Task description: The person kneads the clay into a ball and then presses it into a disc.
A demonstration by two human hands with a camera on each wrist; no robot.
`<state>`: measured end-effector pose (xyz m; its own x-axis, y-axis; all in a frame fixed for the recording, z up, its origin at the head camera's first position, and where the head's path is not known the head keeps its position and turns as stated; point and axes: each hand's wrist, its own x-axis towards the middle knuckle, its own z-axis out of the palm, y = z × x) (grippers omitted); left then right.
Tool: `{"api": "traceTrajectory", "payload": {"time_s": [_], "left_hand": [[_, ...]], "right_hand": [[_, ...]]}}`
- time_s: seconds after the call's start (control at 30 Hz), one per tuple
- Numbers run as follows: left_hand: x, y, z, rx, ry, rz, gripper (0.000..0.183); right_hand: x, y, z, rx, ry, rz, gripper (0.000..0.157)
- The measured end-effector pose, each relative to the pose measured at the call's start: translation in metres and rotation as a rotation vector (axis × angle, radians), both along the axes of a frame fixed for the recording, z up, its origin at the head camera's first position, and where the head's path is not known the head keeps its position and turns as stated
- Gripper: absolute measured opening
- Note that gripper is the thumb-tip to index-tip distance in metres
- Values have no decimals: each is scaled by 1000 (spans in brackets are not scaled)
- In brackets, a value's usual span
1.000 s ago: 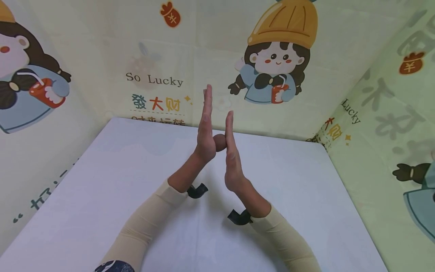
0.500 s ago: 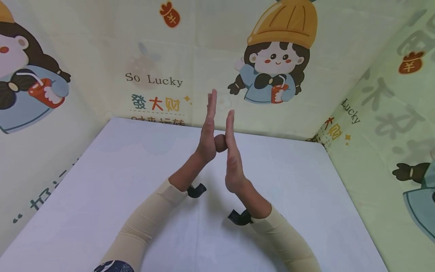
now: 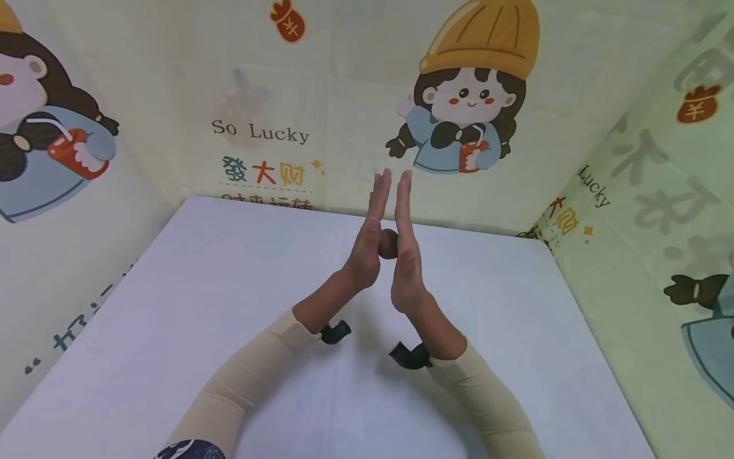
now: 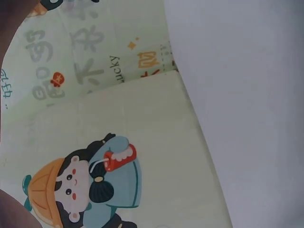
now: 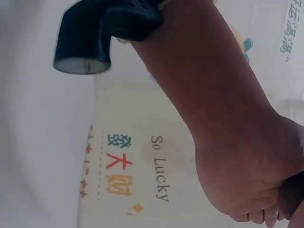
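A small brown ball [image 3: 388, 244] is held up above the white table [image 3: 275, 255], between two flat palms. My left hand [image 3: 367, 248] presses it from the left side, fingers straight and pointing away from me. From the other side my right hand [image 3: 408, 255] presses too, its fingers just as straight. Both sets of fingertips reach about the same height in the head view. In the right wrist view, the ball [image 5: 292, 195] shows dark at the right edge, against the left palm [image 5: 242, 171]. Only blurred edges of a hand enter the left wrist view, and the ball is hidden there.
A black wrist mount [image 3: 335, 332] sits at the left wrist and another black mount [image 3: 410, 356] at the right one. Printed cloth walls [image 3: 355, 95] with cartoon figures and lettering stand behind and beside the table.
Both hands and the ball have shifted right. The left hand has slid back toward me while the right has moved forward, so the fingertips, uneven before, are now nearly level.
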<state>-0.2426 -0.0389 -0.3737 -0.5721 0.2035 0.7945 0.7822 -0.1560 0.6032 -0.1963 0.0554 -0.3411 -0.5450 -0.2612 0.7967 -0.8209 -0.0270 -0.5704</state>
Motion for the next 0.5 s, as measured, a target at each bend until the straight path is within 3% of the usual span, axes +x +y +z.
{"api": "traceTrajectory", "payload": {"time_s": [0.27, 0.5], "left_hand": [[13, 6, -2, -32, 76, 7, 82], [28, 11, 1, -41, 87, 0, 84]], "right_hand": [[-4, 8, 9, -36, -22, -20, 99], [-7, 14, 17, -65, -33, -11, 101]]}}
